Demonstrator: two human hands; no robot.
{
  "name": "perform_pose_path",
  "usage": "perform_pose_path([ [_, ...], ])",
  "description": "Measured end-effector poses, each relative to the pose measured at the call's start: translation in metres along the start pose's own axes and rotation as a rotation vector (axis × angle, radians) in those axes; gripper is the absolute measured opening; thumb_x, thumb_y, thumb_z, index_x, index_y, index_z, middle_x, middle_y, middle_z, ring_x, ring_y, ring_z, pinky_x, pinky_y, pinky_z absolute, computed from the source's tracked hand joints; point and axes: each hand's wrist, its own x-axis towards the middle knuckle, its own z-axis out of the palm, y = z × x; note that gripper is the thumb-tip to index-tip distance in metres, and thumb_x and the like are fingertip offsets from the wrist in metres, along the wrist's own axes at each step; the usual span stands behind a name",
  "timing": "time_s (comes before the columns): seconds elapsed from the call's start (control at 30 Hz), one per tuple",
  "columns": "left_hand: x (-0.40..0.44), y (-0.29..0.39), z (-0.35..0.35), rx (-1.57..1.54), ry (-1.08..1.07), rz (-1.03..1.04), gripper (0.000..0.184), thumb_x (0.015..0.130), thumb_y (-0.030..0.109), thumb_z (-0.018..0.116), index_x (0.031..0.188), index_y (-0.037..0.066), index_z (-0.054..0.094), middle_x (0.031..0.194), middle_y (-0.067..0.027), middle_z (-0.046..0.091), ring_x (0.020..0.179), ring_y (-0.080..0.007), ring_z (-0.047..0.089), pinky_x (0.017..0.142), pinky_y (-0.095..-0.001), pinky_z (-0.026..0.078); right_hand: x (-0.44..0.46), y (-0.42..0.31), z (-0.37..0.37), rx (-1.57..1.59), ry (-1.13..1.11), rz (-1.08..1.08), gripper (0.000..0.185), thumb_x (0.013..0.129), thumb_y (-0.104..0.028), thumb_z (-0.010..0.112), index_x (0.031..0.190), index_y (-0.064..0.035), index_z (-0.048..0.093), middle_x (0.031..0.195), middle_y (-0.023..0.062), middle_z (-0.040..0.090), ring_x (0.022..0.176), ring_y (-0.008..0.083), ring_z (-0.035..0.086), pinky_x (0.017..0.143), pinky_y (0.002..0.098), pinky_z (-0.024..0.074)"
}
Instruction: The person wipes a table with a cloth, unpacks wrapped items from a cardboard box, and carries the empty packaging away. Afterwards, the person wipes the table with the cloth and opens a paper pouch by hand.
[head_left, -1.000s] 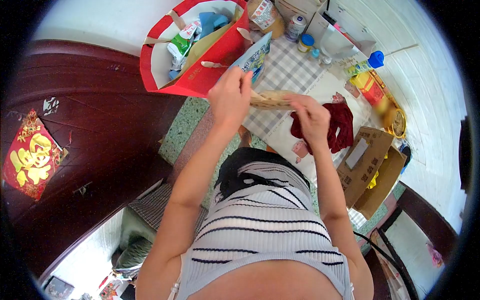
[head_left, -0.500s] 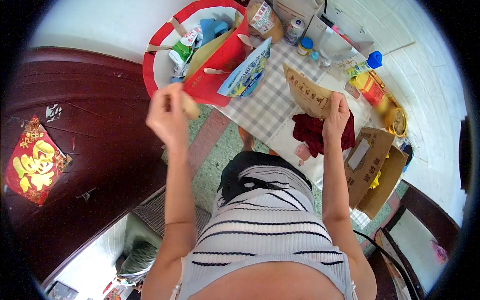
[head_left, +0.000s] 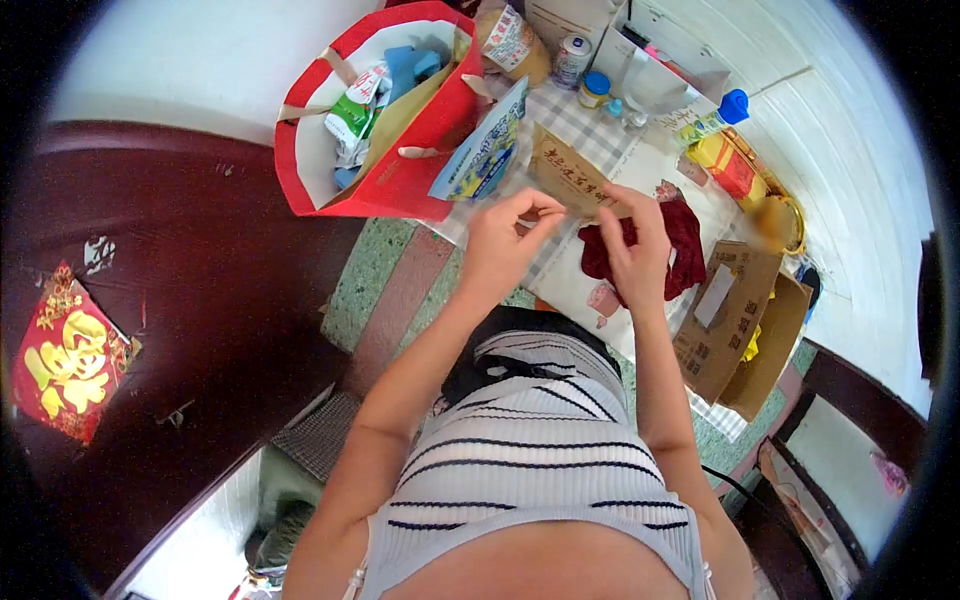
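A brown paper pouch [head_left: 568, 172] with dark printed characters stands in front of me over the checked cloth. My right hand [head_left: 640, 245] is at its right edge, thumb and fingers around the near corner. At the pouch's near edge, my left hand [head_left: 512, 240] has its thumb and fingertips pinched together; what they hold, if anything, is too small to make out. Under and beside my right hand lies a crumpled dark red cloth [head_left: 685, 250]. A blue printed pouch [head_left: 488, 150] leans against the red bag [head_left: 425, 165], left of the brown pouch.
White and blue items fill the red bag. A jar [head_left: 515, 45], a spray can [head_left: 572, 60] and a blue-lidded jar [head_left: 594, 90] stand at the back. An open cardboard box [head_left: 725, 325] is at the right. The checked tablecloth [head_left: 560, 115] covers the table.
My left hand has swung right from beside the red bag to the brown pouch. My right hand and the pouch have shifted slightly left. The view has turned a little.
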Motion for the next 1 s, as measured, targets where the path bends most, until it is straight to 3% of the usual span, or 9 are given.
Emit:
perform_pose_path([
  [0.1,0.008,0.001,0.007,-0.064,-0.043,0.086,0.009,0.087,0.007,0.066,0.095,0.003,0.067,0.086,-0.0018,0.067,0.079,-0.0070,0.061,0.070,-0.0222,0.050,-0.004,-0.019,0.000,-0.077,-0.205,-0.144,0.030,0.082,-0.011,0.069,0.111,-0.0046,0.064,0.105,0.0120,0.066,0.096,0.0305,0.061,0.086,0.0360,0.0462],
  [0.2,0.016,-0.005,0.010,-0.105,-0.053,0.061,0.011,0.085,0.009,0.068,0.092,0.001,0.067,0.086,-0.0025,0.067,0.078,-0.0084,0.063,0.063,-0.0232,0.050,-0.016,-0.019,0.003,0.241,-0.325,0.420,0.019,0.085,-0.008,0.067,0.104,-0.0022,0.066,0.089,0.0078,0.066,0.077,0.0159,0.062,0.071,0.0260,0.0483],
  [0.23,0.019,-0.004,0.010,-0.105,-0.066,0.063,0.011,0.085,0.009,0.068,0.092,0.001,0.067,0.086,-0.0025,0.067,0.078,-0.0084,0.063,0.063,-0.0232,0.050,-0.017,-0.016,0.002,0.238,-0.313,0.425,0.019,0.085,-0.008,0.067,0.104,-0.0022,0.066,0.089,0.0078,0.066,0.077,0.0159,0.062,0.071,0.0260,0.0483],
  [0.33,0.030,-0.003,0.010,-0.022,-0.148,0.072,0.014,0.085,0.008,0.068,0.097,0.003,0.067,0.098,-0.0047,0.066,0.086,-0.0121,0.062,0.070,-0.0241,0.049,-0.016,0.003,-0.007,0.226,-0.058,0.363,0.014,0.088,-0.007,0.065,0.100,0.0006,0.067,0.084,0.0020,0.066,0.072,0.0071,0.057,0.066,0.0223,0.0466],
  [0.4,0.045,-0.009,0.011,0.428,-0.046,0.392,0.023,0.082,0.008,0.069,0.104,0.005,0.066,0.108,-0.0079,0.063,0.099,-0.0226,0.059,0.080,-0.0310,0.049,-0.018,0.035,-0.020,0.277,0.103,0.530,0.013,0.090,-0.008,0.064,0.098,0.0015,0.067,0.084,0.0009,0.066,0.074,0.0049,0.055,0.066,0.0214,0.0458],
  [0.5,0.063,-0.022,0.016,0.614,-0.037,0.596,0.032,0.078,0.008,0.070,0.110,0.007,0.064,0.117,-0.0095,0.059,0.109,-0.0301,0.053,0.090,-0.0380,0.045,-0.028,0.081,-0.042,0.078,0.175,0.592,0.016,0.092,-0.015,0.064,0.095,0.0005,0.067,0.077,-0.0015,0.063,0.071,0.0047,0.052,0.063,0.0220,0.0439],
  [0.63,0.071,-0.030,0.020,0.657,-0.101,0.612,0.037,0.075,0.009,0.071,0.112,0.008,0.063,0.119,-0.0078,0.056,0.111,-0.0302,0.051,0.094,-0.0409,0.042,-0.049,0.104,-0.068,-0.052,0.237,0.732,0.025,0.089,-0.026,0.067,0.090,-0.0001,0.068,0.071,-0.0016,0.062,0.066,0.0044,0.050,0.061,0.0227,0.0422],
  [0.8,0.073,-0.026,0.024,0.767,-0.054,0.574,0.023,0.070,0.011,0.074,0.092,0.011,0.065,0.102,-0.0025,0.059,0.103,-0.0271,0.053,0.088,-0.0380,0.043,-0.053,0.095,-0.126,-0.225,0.338,0.549,0.016,0.088,-0.017,0.068,0.092,-0.0012,0.071,0.080,0.0016,0.064,0.077,0.0086,0.057,0.070,0.0240,0.0449],
  [1.0,0.076,-0.018,0.032,0.837,-0.080,0.832,0.016,0.071,0.015,0.074,0.079,0.012,0.060,0.085,-0.0004,0.061,0.091,-0.0231,0.057,0.079,-0.0383,0.043,-0.045,0.074,-0.208,0.092,0.719,0.604,0.012,0.091,-0.017,0.067,0.093,-0.0052,0.070,0.077,-0.0024,0.064,0.062,0.0025,0.052,0.054,0.0168,0.0368],
])
